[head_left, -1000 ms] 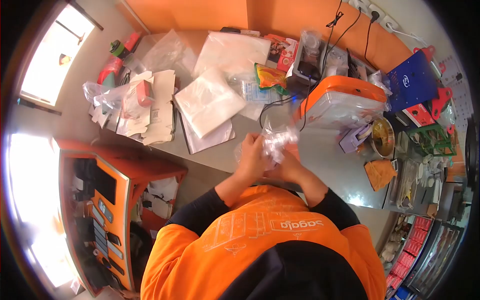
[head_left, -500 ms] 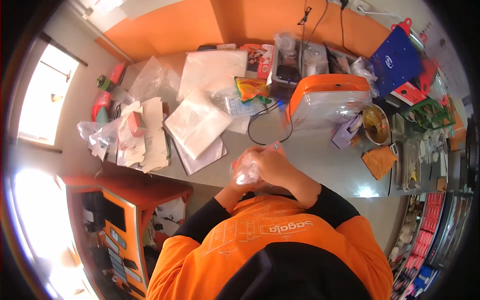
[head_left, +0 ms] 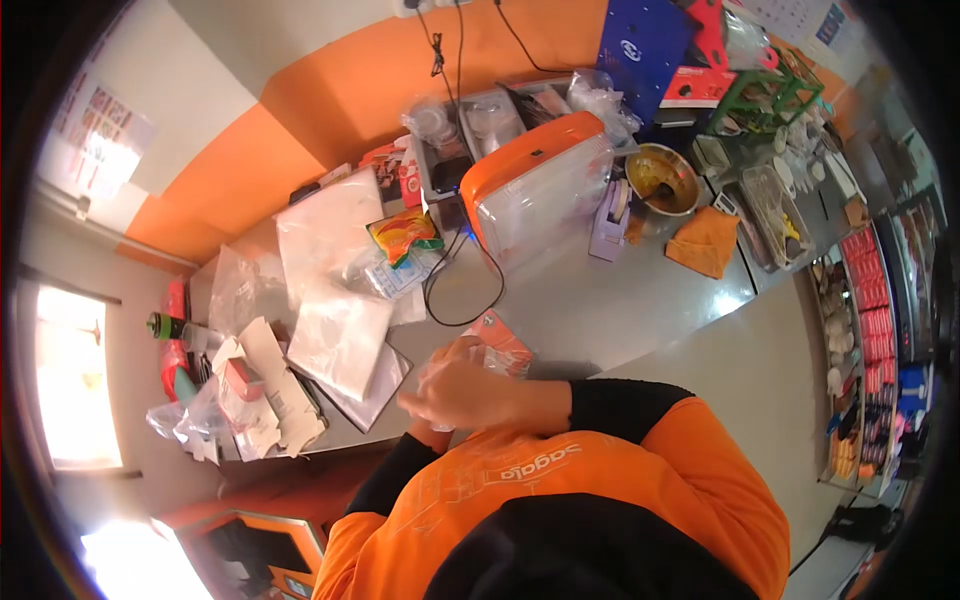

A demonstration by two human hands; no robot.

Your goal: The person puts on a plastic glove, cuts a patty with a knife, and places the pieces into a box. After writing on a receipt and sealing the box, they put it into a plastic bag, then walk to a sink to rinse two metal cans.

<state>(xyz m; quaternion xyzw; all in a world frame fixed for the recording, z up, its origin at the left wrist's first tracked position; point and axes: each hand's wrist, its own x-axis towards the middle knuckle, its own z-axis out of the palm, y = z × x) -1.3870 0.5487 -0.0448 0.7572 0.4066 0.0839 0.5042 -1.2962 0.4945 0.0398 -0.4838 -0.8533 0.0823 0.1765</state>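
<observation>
Close against my body, above the front edge of the table, my right hand is closed, its fingers curled around clear plastic. My left hand lies mostly behind it; only the wrist side shows clearly, and it seems closed on the same plastic. From the hands sticks out a clear plastic packet with a red-orange label, its end pointing toward the back of the table. A bit of clear plastic also glints below the fingers. How the fingers grip it is hidden.
Stacked clear plastic bags and torn cardboard lie left. An orange-and-clear sealed machine stands behind, its black cable looped in front. Further right are a tape dispenser, a metal bowl and an orange cloth.
The view has turned to the right. My right hand has swung across over my left hand, and more of the packet's red-orange label shows beyond the hands.
</observation>
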